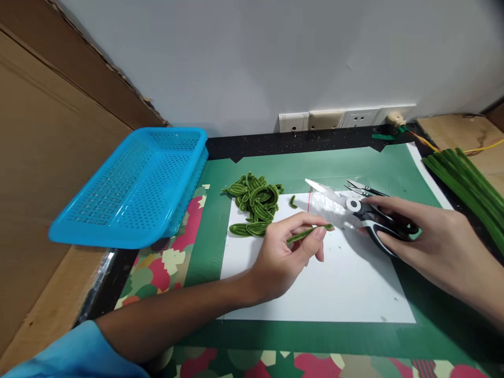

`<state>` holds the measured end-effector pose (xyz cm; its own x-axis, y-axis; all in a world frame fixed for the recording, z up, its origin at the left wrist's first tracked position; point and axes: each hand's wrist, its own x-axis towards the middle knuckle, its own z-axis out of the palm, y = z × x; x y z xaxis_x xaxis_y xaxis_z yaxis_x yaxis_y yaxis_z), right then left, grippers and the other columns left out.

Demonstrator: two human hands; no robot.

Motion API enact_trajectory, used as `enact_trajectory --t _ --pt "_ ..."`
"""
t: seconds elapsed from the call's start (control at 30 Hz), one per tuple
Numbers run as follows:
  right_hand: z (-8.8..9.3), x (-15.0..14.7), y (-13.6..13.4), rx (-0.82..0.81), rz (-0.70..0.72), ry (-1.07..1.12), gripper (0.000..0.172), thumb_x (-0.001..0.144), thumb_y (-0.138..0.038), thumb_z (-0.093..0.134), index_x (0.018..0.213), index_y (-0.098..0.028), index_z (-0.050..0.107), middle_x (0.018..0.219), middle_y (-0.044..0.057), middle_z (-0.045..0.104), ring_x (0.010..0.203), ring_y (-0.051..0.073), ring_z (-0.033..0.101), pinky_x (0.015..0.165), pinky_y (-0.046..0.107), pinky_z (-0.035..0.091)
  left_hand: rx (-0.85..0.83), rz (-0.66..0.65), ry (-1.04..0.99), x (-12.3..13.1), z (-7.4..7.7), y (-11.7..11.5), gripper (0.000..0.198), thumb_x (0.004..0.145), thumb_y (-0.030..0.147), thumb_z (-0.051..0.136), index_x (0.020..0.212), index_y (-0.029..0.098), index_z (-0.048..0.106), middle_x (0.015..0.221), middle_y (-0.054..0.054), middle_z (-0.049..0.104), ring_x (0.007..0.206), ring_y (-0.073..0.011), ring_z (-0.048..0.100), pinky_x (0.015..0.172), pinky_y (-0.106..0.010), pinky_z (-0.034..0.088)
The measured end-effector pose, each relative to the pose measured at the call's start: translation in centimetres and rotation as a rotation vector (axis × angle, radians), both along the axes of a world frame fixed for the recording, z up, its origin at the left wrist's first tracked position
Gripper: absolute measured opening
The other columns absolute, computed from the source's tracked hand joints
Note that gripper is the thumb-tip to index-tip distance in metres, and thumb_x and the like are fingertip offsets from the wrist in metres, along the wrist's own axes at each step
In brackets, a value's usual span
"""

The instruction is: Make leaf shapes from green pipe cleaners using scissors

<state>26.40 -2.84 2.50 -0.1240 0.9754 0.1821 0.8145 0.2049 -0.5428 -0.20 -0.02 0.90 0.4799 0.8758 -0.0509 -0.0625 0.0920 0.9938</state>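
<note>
Between the thumb and fingers of my left hand [289, 247] is a green fuzzy pipe cleaner piece [303, 234], held over the white paper [315, 289]. My right hand [429, 231] grips the black and white handles of a pair of scissors [354, 205]. Their blades point up and left, above a clear plastic bag [331, 207]. Behind my left hand lies a pile of green leaf-shaped pipe cleaner pieces [255, 191], with a few more beside my wrist. One short curved green scrap [293, 201] rests apart from the pile.
A blue perforated plastic basket [157, 239] stands at the left. Small thread snips [366, 188] lie behind the scissors. A bundle of long green pipe cleaners [468, 184] is at the right. Sockets [360, 118] line the wall, with a plug and wires [397, 121].
</note>
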Motion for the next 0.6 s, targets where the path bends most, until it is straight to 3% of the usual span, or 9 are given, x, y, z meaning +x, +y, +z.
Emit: enact_trajectory --t 0.13,0.37,0.5,0.6 --pt "-0.7 -0.1 0.4 0.043 0.039 -0.034 0.036 0.097 -0.032 0.061 0.129 -0.021 0.072 0.11 0.007 0.082 0.082 0.024 0.081 0.064 0.032 0.061 0.023 -0.043 0.045 0.1 0.5 0.2 0.027 0.107 0.034 0.064 0.107 0.012 0.079 0.066 0.0 0.065 0.054 -0.0084 0.048 0.052 -0.023 0.039" --pt "-1.5 -0.3 0.7 0.016 0.042 -0.094 0.038 0.105 -0.031 0.053 0.137 -0.021 0.07 0.117 0.01 0.079 0.093 0.025 0.08 0.077 0.033 0.064 -0.016 -0.032 0.063 -0.2 1.0 0.2 0.02 0.106 0.032 0.064 0.12 0.018 0.069 0.068 0.002 0.067 0.053 -0.009 0.047 0.052 -0.021 0.04" --pt "-1.8 0.1 0.9 0.003 0.025 -0.159 0.043 0.106 -0.032 0.052 0.144 -0.018 0.067 0.123 0.013 0.077 0.098 0.028 0.079 0.08 0.038 0.064 -0.047 -0.029 0.071 -0.2 0.8 0.5 0.018 0.102 0.034 0.07 0.104 0.016 0.068 0.081 -0.005 0.076 0.059 -0.0104 0.054 0.052 -0.021 0.043" --pt "-2.2 0.1 0.8 0.016 -0.018 -0.203 0.044 0.106 -0.031 0.051 0.145 -0.019 0.066 0.121 0.013 0.077 0.097 0.029 0.079 0.078 0.039 0.064 -0.051 -0.049 0.047 -0.1 0.6 0.6 0.019 0.102 0.033 0.07 0.106 0.015 0.071 0.093 -0.009 0.079 0.06 -0.0103 0.058 0.056 -0.023 0.049"
